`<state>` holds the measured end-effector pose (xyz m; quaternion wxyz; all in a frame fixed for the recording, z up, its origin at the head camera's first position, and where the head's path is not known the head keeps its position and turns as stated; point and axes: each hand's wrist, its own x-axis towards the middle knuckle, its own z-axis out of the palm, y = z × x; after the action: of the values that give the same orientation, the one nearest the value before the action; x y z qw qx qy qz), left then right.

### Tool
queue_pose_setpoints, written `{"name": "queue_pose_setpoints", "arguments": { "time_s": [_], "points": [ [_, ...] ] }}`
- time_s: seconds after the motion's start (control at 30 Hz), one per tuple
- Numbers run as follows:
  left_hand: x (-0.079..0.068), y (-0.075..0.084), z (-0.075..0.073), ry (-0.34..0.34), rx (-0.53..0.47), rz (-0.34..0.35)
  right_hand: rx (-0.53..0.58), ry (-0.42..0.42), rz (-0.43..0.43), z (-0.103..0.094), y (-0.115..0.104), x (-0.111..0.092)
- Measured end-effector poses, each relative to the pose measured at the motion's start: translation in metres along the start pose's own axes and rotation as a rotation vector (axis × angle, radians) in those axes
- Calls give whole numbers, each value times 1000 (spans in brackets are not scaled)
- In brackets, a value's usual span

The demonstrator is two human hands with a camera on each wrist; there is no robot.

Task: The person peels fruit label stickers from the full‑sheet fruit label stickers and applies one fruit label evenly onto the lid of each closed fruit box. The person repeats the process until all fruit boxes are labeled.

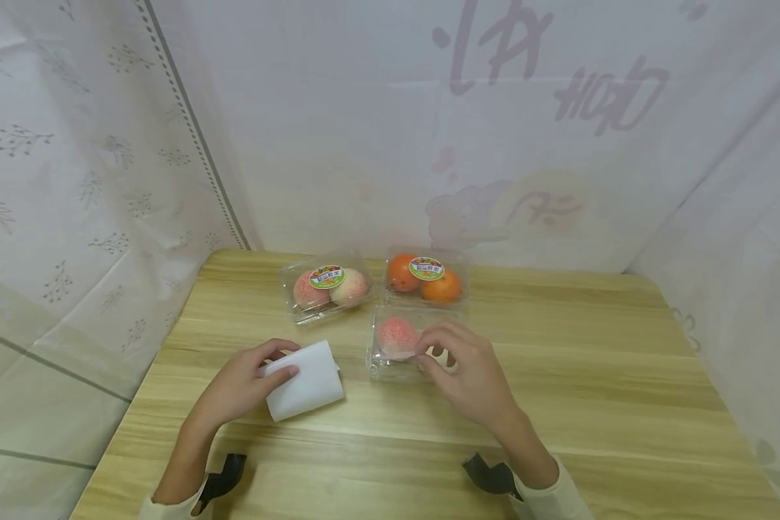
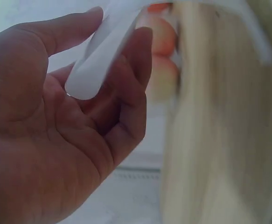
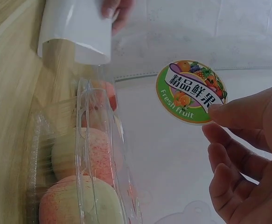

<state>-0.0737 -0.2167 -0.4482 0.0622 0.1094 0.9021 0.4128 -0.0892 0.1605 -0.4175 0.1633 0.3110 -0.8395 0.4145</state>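
Between thumb and fingers, my left hand (image 1: pixel 243 386) holds a curled sheet of white paper (image 1: pixel 308 386) just above the table. My right hand (image 1: pixel 471 372) pinches the edge of a round green "Fresh fruit" sticker (image 3: pixel 184 91), its printed face turned to the right wrist view. Below the sticker is a clear plastic fruit box (image 1: pixel 378 370) with pink and cream peaches; one peach (image 1: pixel 396 334) shows in the head view, while the right wrist view shows two in it. My right hand hides part of this box. No label shows on its lid.
Behind stand two labelled clear boxes: one with two peaches (image 1: pixel 312 292) at left, one with two oranges (image 1: pixel 442 287) at right. The wooden table (image 1: pixel 591 375) meets patterned white cloth (image 1: pixel 338 130) at the back and sides. Black camera mounts (image 1: pixel 490 475) sit at both wrists.
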Motion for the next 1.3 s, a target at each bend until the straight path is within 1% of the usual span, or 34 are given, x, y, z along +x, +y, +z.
{"name": "queue_pose_setpoints", "arguments": {
  "time_s": [0.23,0.4,0.5,0.6,0.83,0.9,1.1,1.3],
  "points": [
    [-1,-26,-8,29,39,-152,15,9,0,-1,2,-2],
    [2,-38,-15,61,103,-260,8,22,15,-2,5,-3],
    [6,-44,-20,85,134,-305,4,25,19,-3,7,-4],
    [8,-50,-26,116,162,-319,1,24,20,-4,9,-4],
    [14,-64,-36,219,204,-292,-19,39,19,-6,10,-4],
    [16,-66,-38,238,209,-288,-22,48,17,-7,11,-4],
    [18,-70,-38,245,225,-292,-21,58,19,-9,13,-4],
    [20,-65,-38,265,205,-293,-9,51,44,-11,17,-6]
  ]
}}
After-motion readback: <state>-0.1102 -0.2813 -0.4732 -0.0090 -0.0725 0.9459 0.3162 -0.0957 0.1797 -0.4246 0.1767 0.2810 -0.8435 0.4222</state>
